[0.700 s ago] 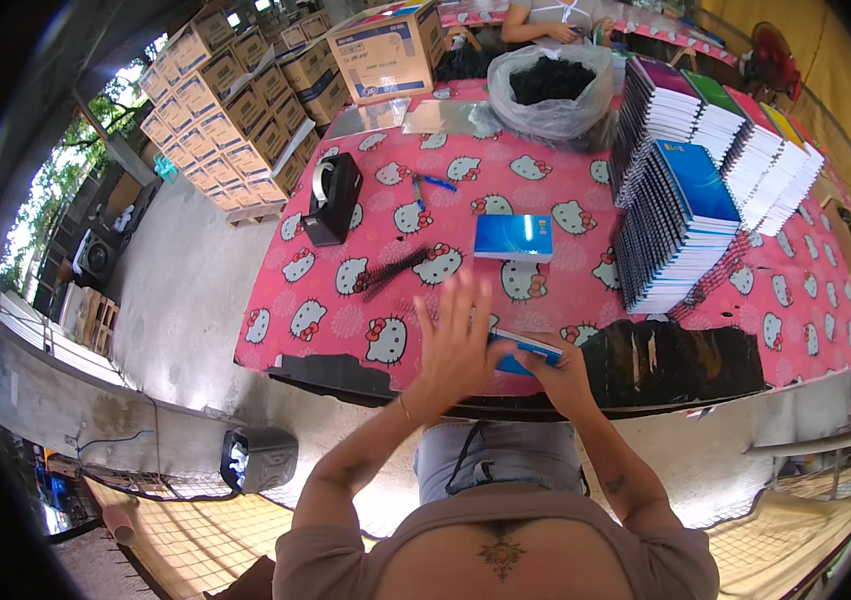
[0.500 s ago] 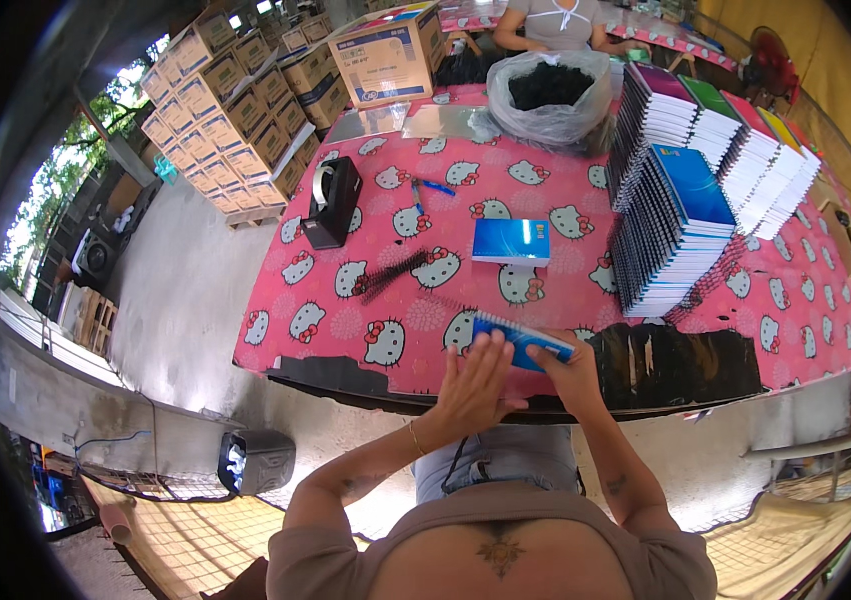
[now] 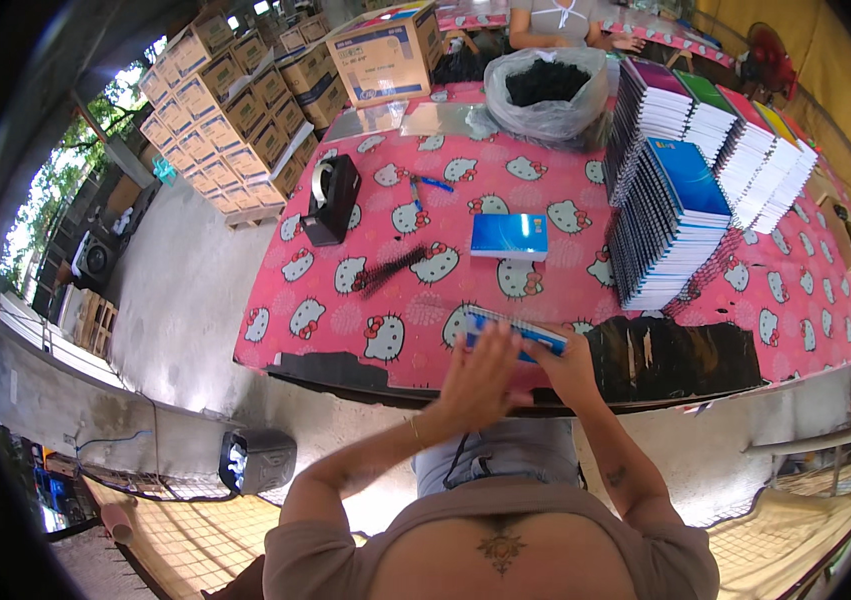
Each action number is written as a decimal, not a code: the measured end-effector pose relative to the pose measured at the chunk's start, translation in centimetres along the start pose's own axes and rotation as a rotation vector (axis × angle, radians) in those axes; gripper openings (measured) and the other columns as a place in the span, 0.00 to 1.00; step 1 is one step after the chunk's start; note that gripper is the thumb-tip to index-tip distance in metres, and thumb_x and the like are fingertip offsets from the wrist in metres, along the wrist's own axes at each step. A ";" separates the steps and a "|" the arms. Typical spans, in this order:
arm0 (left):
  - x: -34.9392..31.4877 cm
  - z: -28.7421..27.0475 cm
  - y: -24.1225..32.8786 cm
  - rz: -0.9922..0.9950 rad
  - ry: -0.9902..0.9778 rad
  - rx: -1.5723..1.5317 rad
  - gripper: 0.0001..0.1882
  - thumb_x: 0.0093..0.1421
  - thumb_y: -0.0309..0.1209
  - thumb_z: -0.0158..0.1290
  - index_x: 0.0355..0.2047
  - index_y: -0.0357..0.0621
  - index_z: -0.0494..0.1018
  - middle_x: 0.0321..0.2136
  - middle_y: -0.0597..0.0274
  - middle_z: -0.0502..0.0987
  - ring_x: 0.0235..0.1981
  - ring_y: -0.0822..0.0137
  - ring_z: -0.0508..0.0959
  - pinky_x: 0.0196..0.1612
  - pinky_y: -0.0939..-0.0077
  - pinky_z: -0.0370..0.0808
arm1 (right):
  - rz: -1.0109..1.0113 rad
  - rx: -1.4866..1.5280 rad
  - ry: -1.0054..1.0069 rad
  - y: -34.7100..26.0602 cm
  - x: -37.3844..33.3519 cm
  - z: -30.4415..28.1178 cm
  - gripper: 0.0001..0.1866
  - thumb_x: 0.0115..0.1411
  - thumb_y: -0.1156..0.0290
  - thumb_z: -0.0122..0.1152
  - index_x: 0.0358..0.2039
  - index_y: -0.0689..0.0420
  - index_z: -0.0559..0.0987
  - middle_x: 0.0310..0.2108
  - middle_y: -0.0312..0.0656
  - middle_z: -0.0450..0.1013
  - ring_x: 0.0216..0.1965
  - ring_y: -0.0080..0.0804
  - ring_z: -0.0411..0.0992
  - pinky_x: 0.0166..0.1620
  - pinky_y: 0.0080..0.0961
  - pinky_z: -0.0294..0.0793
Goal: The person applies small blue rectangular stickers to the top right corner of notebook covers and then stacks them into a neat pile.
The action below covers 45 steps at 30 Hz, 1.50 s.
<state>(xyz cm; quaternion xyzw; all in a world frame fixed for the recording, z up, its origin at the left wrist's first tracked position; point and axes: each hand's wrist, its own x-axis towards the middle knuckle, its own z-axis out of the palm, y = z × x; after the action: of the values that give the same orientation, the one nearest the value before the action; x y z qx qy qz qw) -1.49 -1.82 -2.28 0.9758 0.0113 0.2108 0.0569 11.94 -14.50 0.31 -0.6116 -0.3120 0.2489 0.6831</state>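
Observation:
A blue-covered notebook (image 3: 543, 338) with a row of coil along its far edge is tilted above the table's near edge. My right hand (image 3: 567, 368) grips its right end, thumb on the cover. My left hand (image 3: 480, 378) lies against the cover with its fingers stretched out, slightly blurred. Beyond them another blue notebook (image 3: 508, 236) lies flat on the table. Loose black binding coils (image 3: 392, 270) lie to the left. A tall stack of coil-bound blue notebooks (image 3: 670, 225) stands to the right.
The pink patterned table cover (image 3: 415, 330) has a torn black patch (image 3: 685, 358) in front. A tape dispenser (image 3: 332, 200), blue pens (image 3: 435, 185), a clear bag of black coils (image 3: 545, 95), notebook stacks (image 3: 740, 130) and a carton (image 3: 385, 60) surround the work. Another person (image 3: 550, 25) is across the table.
My left hand has slid a little along the cover, and the notebook has shifted slightly left and away from me. The person across the table has moved a hand.

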 end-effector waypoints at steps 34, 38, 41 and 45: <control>0.9 -1.0 3.6 0.003 0.175 -0.100 0.19 0.63 0.36 0.54 0.52 0.42 0.73 0.53 0.57 0.74 0.59 0.57 0.71 0.67 0.37 0.46 | -0.039 -0.084 -0.103 4.1 -1.2 -1.2 0.12 0.56 0.79 0.63 0.42 0.63 0.80 0.31 0.34 0.79 0.33 0.14 0.71 0.37 0.19 0.72; 3.5 -2.1 0.8 0.025 0.180 -0.087 0.18 0.63 0.36 0.54 0.51 0.43 0.73 0.49 0.59 0.76 0.52 0.59 0.75 0.67 0.39 0.49 | 0.021 -0.235 -0.123 3.2 -1.0 -1.3 0.16 0.54 0.77 0.66 0.44 0.63 0.80 0.37 0.43 0.80 0.37 0.24 0.76 0.43 0.24 0.75; 3.2 -2.2 0.1 0.082 0.187 -0.145 0.15 0.62 0.35 0.56 0.47 0.45 0.74 0.41 0.63 0.78 0.44 0.62 0.78 0.67 0.42 0.51 | -0.156 -0.389 -0.076 0.7 -1.0 -1.5 0.16 0.54 0.77 0.66 0.44 0.62 0.81 0.39 0.45 0.79 0.39 0.29 0.76 0.44 0.26 0.74; 3.8 -3.6 0.5 0.053 0.185 -0.184 0.11 0.60 0.32 0.58 0.43 0.46 0.74 0.36 0.65 0.78 0.38 0.64 0.78 0.66 0.46 0.54 | -0.196 -0.339 0.011 -0.2 -2.4 -2.5 0.15 0.54 0.77 0.67 0.43 0.61 0.81 0.38 0.44 0.78 0.38 0.30 0.74 0.44 0.25 0.73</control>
<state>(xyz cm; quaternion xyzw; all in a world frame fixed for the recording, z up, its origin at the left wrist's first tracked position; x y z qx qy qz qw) 0.50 -1.72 2.55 0.9428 -0.0289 0.3013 0.1394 12.15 -17.98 0.10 -0.6859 -0.4036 0.1216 0.5932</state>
